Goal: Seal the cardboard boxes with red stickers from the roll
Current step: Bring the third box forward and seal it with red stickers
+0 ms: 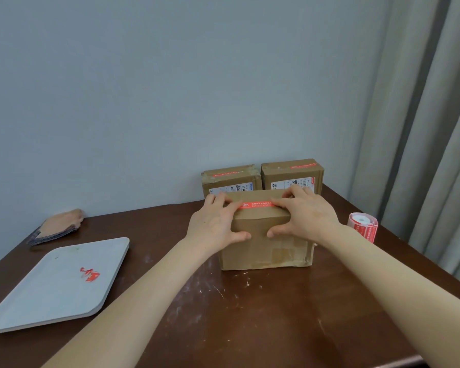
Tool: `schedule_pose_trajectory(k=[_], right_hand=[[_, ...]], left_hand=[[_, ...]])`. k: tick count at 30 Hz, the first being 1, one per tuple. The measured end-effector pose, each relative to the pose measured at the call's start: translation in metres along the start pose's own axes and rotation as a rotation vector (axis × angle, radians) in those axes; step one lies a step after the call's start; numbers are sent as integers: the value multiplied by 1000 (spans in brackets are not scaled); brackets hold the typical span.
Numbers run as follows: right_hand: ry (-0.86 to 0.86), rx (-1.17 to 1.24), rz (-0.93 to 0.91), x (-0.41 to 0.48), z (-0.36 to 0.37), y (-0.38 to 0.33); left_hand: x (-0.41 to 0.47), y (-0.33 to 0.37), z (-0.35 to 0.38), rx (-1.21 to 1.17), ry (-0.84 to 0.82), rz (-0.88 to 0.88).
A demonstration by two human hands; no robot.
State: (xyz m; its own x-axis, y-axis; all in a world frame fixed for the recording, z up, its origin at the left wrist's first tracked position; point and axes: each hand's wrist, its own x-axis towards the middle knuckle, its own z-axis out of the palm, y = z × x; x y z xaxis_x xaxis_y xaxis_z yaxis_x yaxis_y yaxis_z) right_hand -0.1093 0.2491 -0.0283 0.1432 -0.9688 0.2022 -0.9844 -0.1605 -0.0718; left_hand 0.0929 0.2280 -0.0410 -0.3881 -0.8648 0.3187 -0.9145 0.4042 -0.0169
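Box (263, 251) stands on the surface (250, 314), just before two back boxes (231, 181) that already carry red strips. The sticker (255, 205) lies along its top; the left hand (215, 221) and right hand (308, 216) press it flat, each grip spread, fingers on top, thumbs on the front face. The cardboard looks light, stiff, slightly dented, so firm pressing near the edges seems best. The roll (363, 225) stands near on the right

White txt on red sticker (255, 205) & labels (292, 185) on rear boxes (282, 166): too blurry to read
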Motion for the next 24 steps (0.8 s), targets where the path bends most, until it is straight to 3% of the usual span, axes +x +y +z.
schedule_pose_trajectory(k=[8, 24], right_hand=[[37, 111, 4, -6, 2, 4], [-7, 102, 23, -4, -6, 2]], left_hand=[[-10, -8, -2, -45, 9, 64], [-5, -2, -5, -20, 10, 35]])
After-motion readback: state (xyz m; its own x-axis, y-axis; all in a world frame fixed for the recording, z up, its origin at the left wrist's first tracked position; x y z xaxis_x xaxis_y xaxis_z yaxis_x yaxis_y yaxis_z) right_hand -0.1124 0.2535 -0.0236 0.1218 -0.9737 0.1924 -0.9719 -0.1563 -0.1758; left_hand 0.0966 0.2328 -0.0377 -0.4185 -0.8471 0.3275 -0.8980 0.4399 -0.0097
